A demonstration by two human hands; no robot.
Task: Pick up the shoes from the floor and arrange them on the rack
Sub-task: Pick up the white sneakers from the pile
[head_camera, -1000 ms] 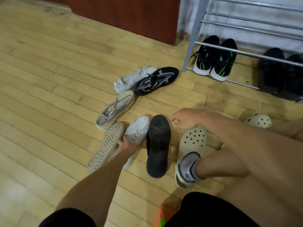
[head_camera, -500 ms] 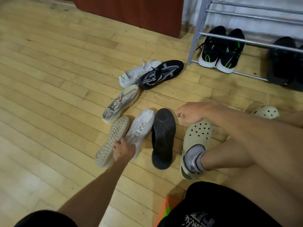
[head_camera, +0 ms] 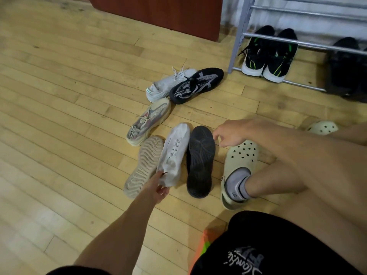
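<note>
Head view. The metal rack (head_camera: 238, 46) stood up and to the right of the black upturned shoe (head_camera: 200, 161), well apart from it, against the wall. On its lowest rails sat a pair of black sneakers with green stripes (head_camera: 268, 54), toes toward the camera. A pair of dark shoes (head_camera: 345, 66) sat further right on the same level, too shadowed to make out.

The other shoes lay on the wooden floor (head_camera: 59, 96). The black upturned shoe lay sole up. A white shoe (head_camera: 173, 153) lay touching its left side, and a beige shoe (head_camera: 144, 165), also sole up, lay left of that. A grey and pink sneaker (head_camera: 149, 121) lay above and left of the black upturned shoe. Further up, between it and the rack, a white laced sneaker (head_camera: 168, 82) and a black patterned shoe (head_camera: 196, 85) lay against each other.

The left hand (head_camera: 156, 187) was at the heel end of the white shoe, lower left of the black upturned shoe. Its thumb was on top and its fingers were curled underneath, gripping the heel. The right hand (head_camera: 232, 133) hung just right of the black upturned shoe's toe end. Its fingers were loosely bent and held nothing, and I could not tell whether they touched the shoe.

A cream clog (head_camera: 241, 157) worn on a socked foot rested just right of the black upturned shoe.
</note>
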